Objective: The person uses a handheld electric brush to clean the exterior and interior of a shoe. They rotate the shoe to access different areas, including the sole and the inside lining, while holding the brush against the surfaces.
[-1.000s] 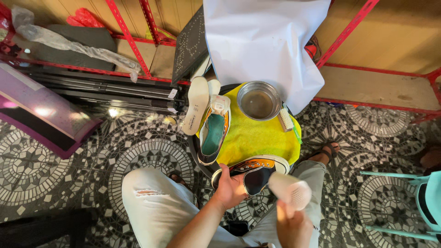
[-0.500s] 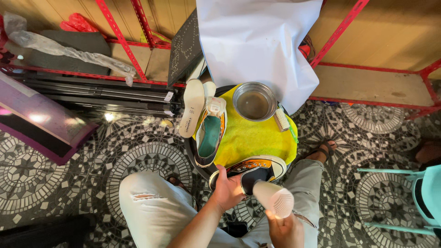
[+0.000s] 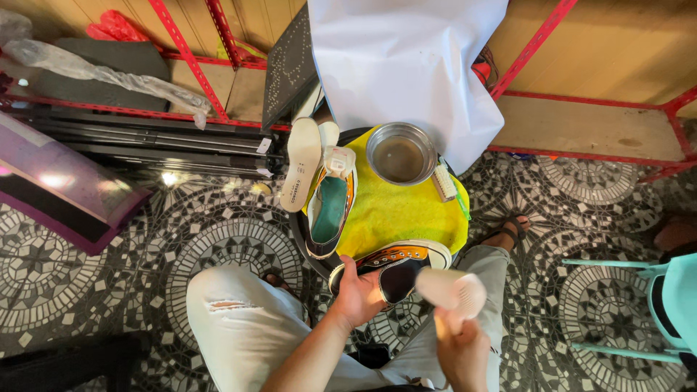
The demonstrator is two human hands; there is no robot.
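Shoe and brush, low in the frame

I see the left hand (image 3: 361, 294) gripping a black sneaker (image 3: 396, 265) at the yellow-clothed surface (image 3: 396, 214); the right hand (image 3: 459, 343) grips a pale brush (image 3: 451, 290) beside it.

I grip a black-and-orange sneaker (image 3: 396, 267) with a white sole, tipped on its side over my lap; a pale handheld dryer (image 3: 451, 292) points at it.
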